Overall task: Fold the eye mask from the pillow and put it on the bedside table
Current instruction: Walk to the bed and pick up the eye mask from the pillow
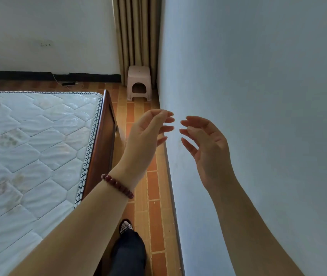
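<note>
Forearms up, my left hand (148, 132) and right hand (208, 150) hang empty, fingers loose. Eye mask, pillow and bedside table are out of view; only the mattress (29, 146) edge lies by my left.

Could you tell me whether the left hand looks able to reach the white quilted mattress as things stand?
Probably yes. The left hand, open and empty, is raised over the brown tiled floor right beside the white quilted mattress, with nothing between them.

Dark-red bead bracelet (117, 185), dark trousers (128, 253), sandal (126, 226)
</note>
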A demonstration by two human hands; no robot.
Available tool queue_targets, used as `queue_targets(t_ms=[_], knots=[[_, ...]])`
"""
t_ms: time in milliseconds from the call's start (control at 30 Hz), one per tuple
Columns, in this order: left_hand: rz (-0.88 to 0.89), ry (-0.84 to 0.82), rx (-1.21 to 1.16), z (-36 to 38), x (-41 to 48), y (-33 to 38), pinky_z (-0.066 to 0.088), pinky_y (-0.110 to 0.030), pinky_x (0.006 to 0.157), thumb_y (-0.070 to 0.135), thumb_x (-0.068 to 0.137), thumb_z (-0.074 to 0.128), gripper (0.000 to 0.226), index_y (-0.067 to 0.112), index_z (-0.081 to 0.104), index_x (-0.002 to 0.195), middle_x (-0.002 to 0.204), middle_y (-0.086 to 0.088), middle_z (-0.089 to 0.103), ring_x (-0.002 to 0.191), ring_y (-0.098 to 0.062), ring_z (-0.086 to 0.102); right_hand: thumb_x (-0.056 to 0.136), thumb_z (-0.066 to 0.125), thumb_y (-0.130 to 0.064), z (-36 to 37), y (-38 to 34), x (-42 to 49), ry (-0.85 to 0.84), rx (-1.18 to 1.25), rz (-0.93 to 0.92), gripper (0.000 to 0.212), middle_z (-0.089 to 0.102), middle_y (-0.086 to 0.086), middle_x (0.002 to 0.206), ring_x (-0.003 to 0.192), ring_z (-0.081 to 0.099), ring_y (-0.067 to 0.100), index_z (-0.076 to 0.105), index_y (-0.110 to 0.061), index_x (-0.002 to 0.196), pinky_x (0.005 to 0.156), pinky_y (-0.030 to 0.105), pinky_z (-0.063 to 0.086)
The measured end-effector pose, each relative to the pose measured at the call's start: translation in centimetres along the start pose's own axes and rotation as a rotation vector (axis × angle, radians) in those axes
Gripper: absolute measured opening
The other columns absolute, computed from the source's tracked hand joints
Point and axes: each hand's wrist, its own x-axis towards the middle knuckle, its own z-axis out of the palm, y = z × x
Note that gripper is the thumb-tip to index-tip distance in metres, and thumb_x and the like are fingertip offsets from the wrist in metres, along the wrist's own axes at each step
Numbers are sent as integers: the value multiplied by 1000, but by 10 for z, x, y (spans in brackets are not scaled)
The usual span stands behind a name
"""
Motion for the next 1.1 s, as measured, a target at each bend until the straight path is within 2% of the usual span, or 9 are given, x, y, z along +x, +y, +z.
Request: queue_targets(t_ms=[267,433,533,700,833,933,1100], knots=[[41,55,66,-65,167,21,51,-26,81,26,97,43,22,23,62,86,85,10,68,83,-5,66,88,58,-19,76,18,165,-36,0,-7,18,72,-6,98,101,66,21,68,-34,86,87,31,53],[56,108,67,-107,262,29,50,-31,85,26,97,44,22,24,63,86,85,8,69,86,-9,66,80,59,-26,118,32,258,-43,-1,-3,13,71,-5,100,102,66,21,68,-34,85,87,30,54],[23,109,63,-115,312,21,50,-33,87,27,96,45,21,27,62,84,82,14,69,88,-9,66,82,59,-24,129,44,306,-48,-26,29,13,71,-4,100,101,66,21,67,-33,87,84,29,54],[8,105,71,-118,417,12,51,-28,83,31,96,45,21,28,63,86,82,15,70,89,-7,67,91,55,-13,143,61,407,-57,-31,53,21,69,0,103,102,65,22,66,-30,88,86,29,54],[-3,154,26,-118,507,13,49,-26,78,31,95,45,21,26,65,88,86,9,69,87,-9,66,90,56,-13,156,64,500,-95,-28,44,19,68,2,107,103,65,20,66,-29,89,90,31,53],[18,140,56,-119,565,14,48,-23,75,30,95,46,21,24,65,90,83,11,70,85,-6,67,90,56,-14,168,67,564,-109,-39,27,18,69,-1,105,102,65,17,66,-30,89,86,27,53],[6,211,62,-141,652,12,48,-26,77,30,94,48,20,25,66,88,83,12,71,87,-8,68,85,58,-18,197,81,658,-162,-30,76,16,71,-6,98,101,65,16,68,-30,87,82,26,54]])
